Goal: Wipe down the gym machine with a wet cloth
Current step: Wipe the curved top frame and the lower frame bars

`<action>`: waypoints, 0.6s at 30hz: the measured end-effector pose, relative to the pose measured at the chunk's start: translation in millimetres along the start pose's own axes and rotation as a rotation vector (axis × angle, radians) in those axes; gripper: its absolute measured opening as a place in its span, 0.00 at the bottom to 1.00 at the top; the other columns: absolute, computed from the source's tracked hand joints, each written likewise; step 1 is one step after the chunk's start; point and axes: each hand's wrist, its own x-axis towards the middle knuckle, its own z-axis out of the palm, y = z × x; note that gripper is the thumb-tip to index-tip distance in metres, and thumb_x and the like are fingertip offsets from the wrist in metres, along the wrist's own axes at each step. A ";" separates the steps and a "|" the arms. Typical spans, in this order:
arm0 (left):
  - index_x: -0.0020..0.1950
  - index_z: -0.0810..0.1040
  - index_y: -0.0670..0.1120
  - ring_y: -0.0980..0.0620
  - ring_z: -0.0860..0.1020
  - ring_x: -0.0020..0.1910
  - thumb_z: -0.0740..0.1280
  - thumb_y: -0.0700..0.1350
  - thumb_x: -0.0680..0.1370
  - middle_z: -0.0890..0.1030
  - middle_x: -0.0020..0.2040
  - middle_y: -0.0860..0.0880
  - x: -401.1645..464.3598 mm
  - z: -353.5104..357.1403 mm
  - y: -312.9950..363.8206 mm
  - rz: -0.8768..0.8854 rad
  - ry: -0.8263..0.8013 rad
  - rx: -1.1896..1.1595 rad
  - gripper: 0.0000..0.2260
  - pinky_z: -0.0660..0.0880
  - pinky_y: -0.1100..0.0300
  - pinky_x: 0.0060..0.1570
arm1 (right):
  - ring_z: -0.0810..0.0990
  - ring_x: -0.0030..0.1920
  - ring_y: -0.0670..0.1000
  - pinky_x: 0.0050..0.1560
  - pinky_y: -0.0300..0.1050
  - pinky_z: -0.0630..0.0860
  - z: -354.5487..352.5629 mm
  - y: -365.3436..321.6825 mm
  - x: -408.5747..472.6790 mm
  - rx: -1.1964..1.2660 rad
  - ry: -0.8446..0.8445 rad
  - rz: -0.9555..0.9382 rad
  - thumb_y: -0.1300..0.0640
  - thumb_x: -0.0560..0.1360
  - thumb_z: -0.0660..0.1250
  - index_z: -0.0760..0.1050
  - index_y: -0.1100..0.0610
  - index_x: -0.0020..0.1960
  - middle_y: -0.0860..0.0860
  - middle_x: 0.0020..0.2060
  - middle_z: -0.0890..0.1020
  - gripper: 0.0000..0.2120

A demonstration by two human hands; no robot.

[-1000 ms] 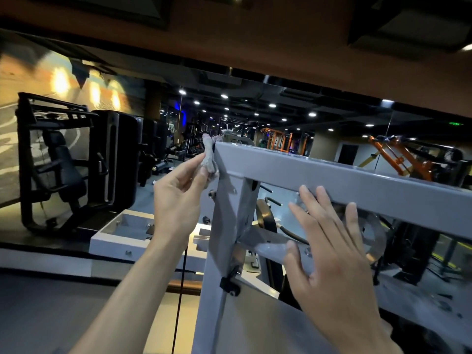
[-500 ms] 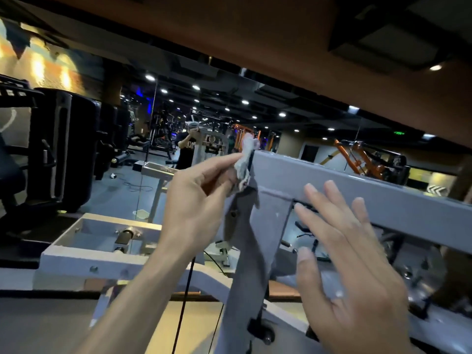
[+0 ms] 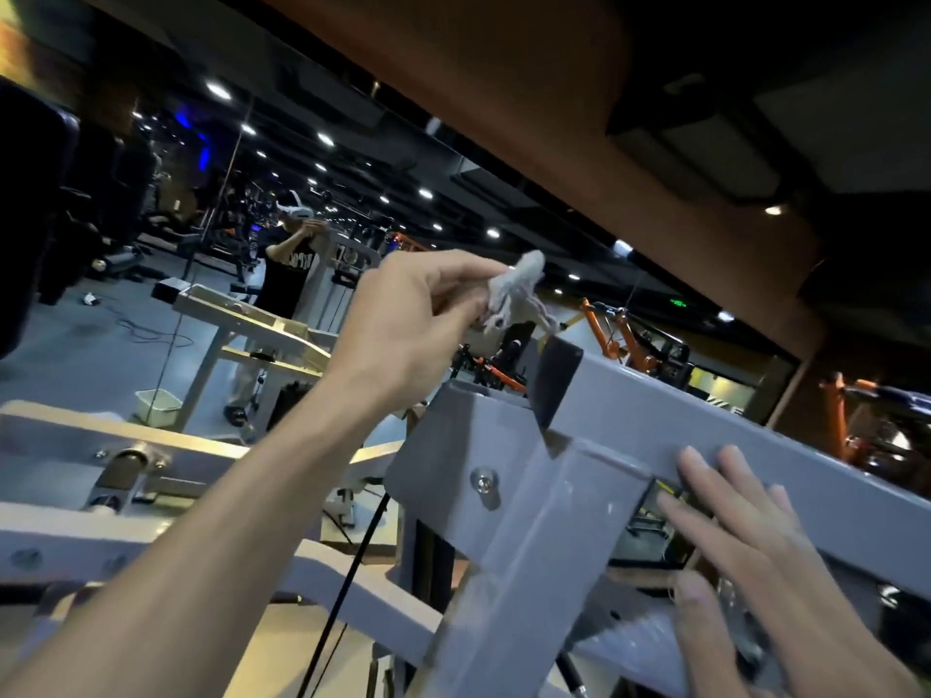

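Cloth (image 3: pixel 514 289) in left hand (image 3: pixel 408 330)

You're seeing a dim gym lit by small ceiling spotlights (image 3: pixel 217 90) (hard white glare dots), with your right hand (image 3: pixel 755 561) smeared by motion blur and wide-angle bending at the edges.

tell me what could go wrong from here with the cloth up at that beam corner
The left hand only pinches the bunched cloth, whose loose strand could snag on the dark end cap. The right hand rests with straight fingers on the grey beam, so it might slip if leaned on.
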 end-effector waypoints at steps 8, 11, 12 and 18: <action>0.56 0.86 0.51 0.60 0.85 0.52 0.71 0.41 0.81 0.87 0.49 0.57 10.7 8.3 -12.4 -0.089 -0.222 -0.047 0.08 0.80 0.51 0.60 | 0.68 0.52 0.63 0.43 0.55 0.59 8.9 15.1 16.6 -0.301 0.059 -0.274 0.52 0.87 0.36 0.77 0.52 0.51 0.61 0.57 0.69 0.29; 0.55 0.87 0.53 0.61 0.85 0.50 0.71 0.42 0.81 0.87 0.48 0.58 13.0 12.4 -4.4 -0.056 -0.305 -0.008 0.08 0.81 0.52 0.58 | 0.67 0.52 0.65 0.43 0.56 0.59 11.1 24.3 15.6 -0.357 0.031 -0.368 0.56 0.87 0.36 0.68 0.52 0.52 0.62 0.56 0.68 0.21; 0.55 0.87 0.54 0.61 0.85 0.48 0.71 0.43 0.81 0.87 0.47 0.58 14.3 11.7 -1.2 -0.043 -0.326 0.020 0.08 0.82 0.52 0.56 | 0.67 0.52 0.65 0.43 0.56 0.60 10.6 25.9 14.4 -0.356 0.027 -0.373 0.56 0.87 0.36 0.67 0.52 0.52 0.63 0.56 0.68 0.21; 0.54 0.87 0.57 0.61 0.84 0.47 0.75 0.46 0.78 0.86 0.45 0.58 -6.1 -5.0 4.6 -0.005 -0.364 0.065 0.08 0.82 0.53 0.55 | 0.67 0.52 0.66 0.44 0.57 0.60 13.4 19.9 12.4 -0.353 0.057 -0.302 0.55 0.88 0.40 0.68 0.50 0.51 0.63 0.56 0.68 0.19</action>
